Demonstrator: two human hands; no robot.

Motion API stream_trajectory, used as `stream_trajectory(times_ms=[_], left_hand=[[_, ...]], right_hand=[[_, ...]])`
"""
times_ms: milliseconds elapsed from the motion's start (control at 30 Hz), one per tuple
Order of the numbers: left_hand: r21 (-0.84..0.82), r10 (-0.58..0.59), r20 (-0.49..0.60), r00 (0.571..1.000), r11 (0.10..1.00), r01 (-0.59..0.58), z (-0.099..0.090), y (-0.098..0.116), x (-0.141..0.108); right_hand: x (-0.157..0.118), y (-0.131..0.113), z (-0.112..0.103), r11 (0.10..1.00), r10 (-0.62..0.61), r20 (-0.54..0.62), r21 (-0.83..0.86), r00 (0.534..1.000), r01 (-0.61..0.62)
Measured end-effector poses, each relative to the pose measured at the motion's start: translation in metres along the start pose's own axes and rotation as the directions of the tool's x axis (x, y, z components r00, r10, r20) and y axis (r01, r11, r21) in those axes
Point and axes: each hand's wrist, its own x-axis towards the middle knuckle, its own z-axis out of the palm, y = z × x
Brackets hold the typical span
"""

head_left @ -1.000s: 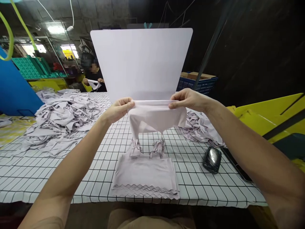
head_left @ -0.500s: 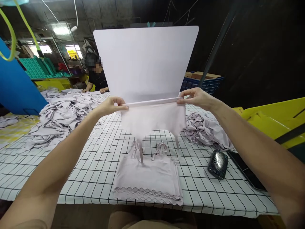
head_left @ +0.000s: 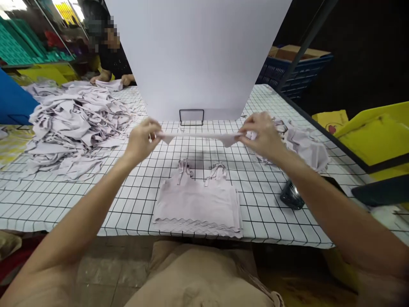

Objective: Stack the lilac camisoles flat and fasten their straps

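Between my two hands a pale lilac camisole (head_left: 198, 135) is stretched above the checked tablecloth, seen almost edge-on as a thin band. My left hand (head_left: 144, 137) pinches one end of it, and my right hand (head_left: 259, 133) pinches the other. Both hands are slightly blurred. Below the held camisole, near the table's front edge, lies a flat stack of similar camisoles (head_left: 196, 200), straps pointing away from me and wavy hems toward me. To the right, a loose heap of the same cloth (head_left: 306, 145) is partly hidden behind my right forearm.
A white board (head_left: 198, 55) on a wire stand (head_left: 191, 117) rises at the back. A large garment heap (head_left: 76, 123) covers the left, where a co-worker (head_left: 111, 55) handles cloth. A dark wrapped object (head_left: 291, 195) lies right; blue crates (head_left: 287, 72) stand behind.
The camisole hung down showing its body; now it appears as a thin, nearly edge-on strip. My view has tilted downward. Both hands keep their grip.
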Motion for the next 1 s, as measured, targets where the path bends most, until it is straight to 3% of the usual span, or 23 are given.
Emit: stream_trajectory(times_ms=[100, 200, 300, 400, 567, 667, 800, 867, 1000], left_hand=[[-0.155, -0.176, 0.084, 0.981, 0.97, 0.187, 0.033, -0.022, -0.059], [-0.19, -0.217, 0.07, 0.974, 0.955, 0.227, 0.04, -0.025, -0.093], [-0.134, -0.143, 0.025, 0.989, 0.98, 0.145, 0.023, -0.014, -0.117], [-0.057, -0.012, 0.092, 0.996, 0.998, 0.017, 0.01, -0.005, -0.15], [-0.089, 0.095, 0.16, 0.983, 0.993, -0.081, 0.015, -0.005, -0.205], [-0.058, 0.081, 0.169, 0.982, 0.996, -0.072, 0.011, -0.009, -0.22], [0.019, 0.098, 0.256, 0.962, 0.994, -0.107, 0.005, -0.005, -0.222], [0.083, 0.11, 0.282, 0.953, 0.987, -0.138, 0.014, 0.003, -0.216], [0.256, 0.039, 0.367, 0.929, 0.956, -0.142, 0.054, 0.02, -0.21]], right_hand=[[-0.052, -0.006, 0.036, 0.993, 0.051, 0.17, 0.096, 0.984, -0.068], [-0.083, -0.016, 0.044, 0.983, 0.089, 0.183, 0.14, 0.979, -0.115], [-0.107, -0.037, 0.026, 0.99, 0.071, 0.096, 0.115, 0.993, -0.081], [-0.142, -0.062, 0.01, 0.998, 0.02, 0.081, 0.064, 0.997, -0.025], [-0.201, -0.084, 0.021, 0.998, -0.048, 0.134, 0.056, 0.99, 0.041], [-0.214, -0.083, 0.021, 0.997, -0.038, 0.141, 0.066, 0.989, 0.029], [-0.21, -0.091, 0.014, 0.997, -0.064, 0.238, 0.053, 0.969, 0.053], [-0.205, -0.101, 0.02, 0.995, -0.099, 0.311, 0.038, 0.945, 0.092], [-0.204, -0.119, 0.041, 0.986, -0.143, 0.447, -0.008, 0.883, 0.164]])
